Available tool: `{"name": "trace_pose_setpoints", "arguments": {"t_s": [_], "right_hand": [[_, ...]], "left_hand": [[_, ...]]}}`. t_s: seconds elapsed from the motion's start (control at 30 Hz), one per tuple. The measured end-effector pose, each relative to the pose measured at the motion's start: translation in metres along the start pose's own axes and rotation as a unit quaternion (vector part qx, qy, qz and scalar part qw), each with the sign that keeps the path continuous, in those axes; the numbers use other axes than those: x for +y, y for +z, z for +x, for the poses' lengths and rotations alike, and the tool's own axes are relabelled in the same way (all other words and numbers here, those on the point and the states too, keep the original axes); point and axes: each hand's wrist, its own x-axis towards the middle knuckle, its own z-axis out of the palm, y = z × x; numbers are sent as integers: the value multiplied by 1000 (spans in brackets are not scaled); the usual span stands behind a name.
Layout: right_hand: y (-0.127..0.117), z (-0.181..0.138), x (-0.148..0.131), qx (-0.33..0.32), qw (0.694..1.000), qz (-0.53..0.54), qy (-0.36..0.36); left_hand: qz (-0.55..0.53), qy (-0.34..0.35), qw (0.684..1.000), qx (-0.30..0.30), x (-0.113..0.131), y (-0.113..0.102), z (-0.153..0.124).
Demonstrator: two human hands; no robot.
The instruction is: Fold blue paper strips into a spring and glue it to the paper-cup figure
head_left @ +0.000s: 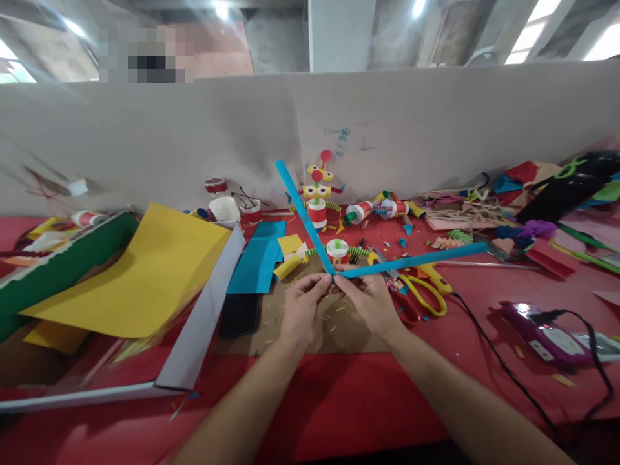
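Observation:
Two blue paper strips (411,260) meet in a V at my fingertips, one slanting up to the left, the other reaching right. My left hand (305,303) pinches the corner where they meet. Close beside it, my right hand (371,300) is closed on the same corner; the fingers partly hide the join. Just beyond the hands stands a paper-cup figure (338,247) with green folded arms. A brown board (290,339) lies under the hands. Yellow-handled scissors (426,294) rest to the right of my right hand.
A white-sided box (201,329) with yellow paper (140,271) stands left. Near it lie blue sheets (259,258) and a black phone (239,315). A finished-looking cup figure (317,213) stands behind. At right are a corded yellow glue gun (438,279), a purple power strip (545,336) and a black bottle (557,194).

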Motion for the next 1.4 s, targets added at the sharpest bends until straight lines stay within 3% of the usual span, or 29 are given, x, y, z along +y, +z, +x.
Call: {"name": "trace_pose_setpoints", "arguments": {"t_s": [0.33,0.5,0.83,1.1,1.3,1.4], "right_hand": [[-2,2,0,22,999,31,35],[-3,4,3,16,999,12,39],[-9,8,-7,-46,996,-2,80],[-14,12,-7,-48,995,14,90],[-10,11,-9,-41,989,79,118],[-7,8,-8,-49,992,68,96]], "left_hand": [[88,14,996,-15,2,-10,4],[44,-3,999,-32,3,-9,3],[74,-23,996,-45,7,-14,7],[66,-40,995,-67,6,-11,4],[60,-3,998,-11,2,-6,2],[47,22,999,8,-1,-2,0]]}}
